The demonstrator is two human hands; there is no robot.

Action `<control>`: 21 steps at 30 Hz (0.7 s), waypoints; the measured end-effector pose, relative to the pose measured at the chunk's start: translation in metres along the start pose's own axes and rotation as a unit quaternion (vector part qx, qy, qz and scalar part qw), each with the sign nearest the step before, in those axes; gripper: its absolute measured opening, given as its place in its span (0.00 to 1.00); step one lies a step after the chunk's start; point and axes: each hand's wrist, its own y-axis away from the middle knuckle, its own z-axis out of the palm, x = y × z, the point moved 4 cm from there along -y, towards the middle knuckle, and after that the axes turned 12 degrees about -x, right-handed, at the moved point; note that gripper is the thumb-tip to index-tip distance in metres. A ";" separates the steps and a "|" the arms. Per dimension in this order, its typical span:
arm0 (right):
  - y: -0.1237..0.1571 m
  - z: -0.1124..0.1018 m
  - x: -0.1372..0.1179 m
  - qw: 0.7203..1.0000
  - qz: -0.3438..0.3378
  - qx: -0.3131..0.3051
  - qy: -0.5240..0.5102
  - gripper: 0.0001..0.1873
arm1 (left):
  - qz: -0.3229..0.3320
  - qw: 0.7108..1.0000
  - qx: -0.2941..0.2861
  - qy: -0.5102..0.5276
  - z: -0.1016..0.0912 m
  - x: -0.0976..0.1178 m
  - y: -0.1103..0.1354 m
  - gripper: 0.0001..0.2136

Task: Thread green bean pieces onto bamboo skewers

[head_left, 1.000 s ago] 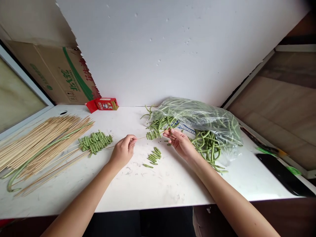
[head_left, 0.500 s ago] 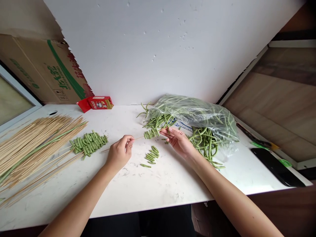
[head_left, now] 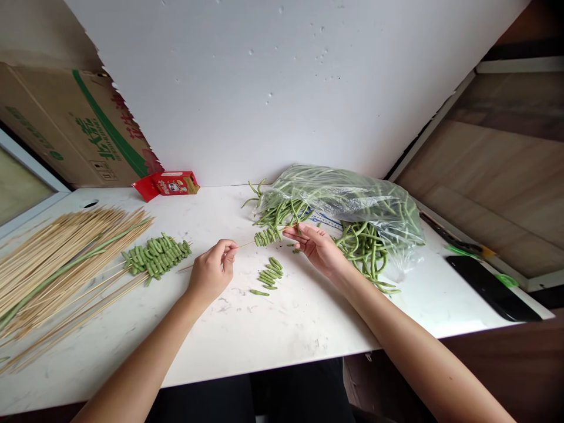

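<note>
My left hand (head_left: 215, 267) is closed in a pinch around a thin bamboo skewer (head_left: 245, 244), which runs roughly level above the table. A row of short cut green bean pieces (head_left: 267, 237) is threaded across it, toward its right end. At that end, the thumb and fingers of my right hand (head_left: 315, 244) close on the skewer near its tip; whether a bean piece is also between them is hard to see. Below the skewer, several loose green bean pieces (head_left: 270, 274) lie on the white table (head_left: 273, 335).
To the left lie filled bean skewers (head_left: 156, 257) beside a spread of bare bamboo skewers (head_left: 66, 252). A clear plastic bag of long green beans (head_left: 348, 191) spills out at right. A red box (head_left: 174, 183), a black phone (head_left: 489, 288) and a box cutter (head_left: 453, 238) sit farther out.
The view has shifted slightly. Both hands keep their hold on the skewer; the thumb of my right hand has moved slightly over its fingers near the tip.
</note>
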 end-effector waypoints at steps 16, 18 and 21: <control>-0.001 -0.005 0.002 0.994 -0.031 0.046 0.089 0.20 | -0.006 0.999 0.023 -0.041 -0.006 0.002 0.000 0.06; -0.001 -0.005 0.002 0.994 -0.032 0.047 0.092 0.20 | -0.005 0.999 0.023 -0.041 -0.007 0.003 0.000 0.06; -0.001 -0.005 0.005 0.995 -0.029 0.041 0.090 0.20 | -0.002 0.999 0.025 -0.041 -0.007 0.003 0.000 0.06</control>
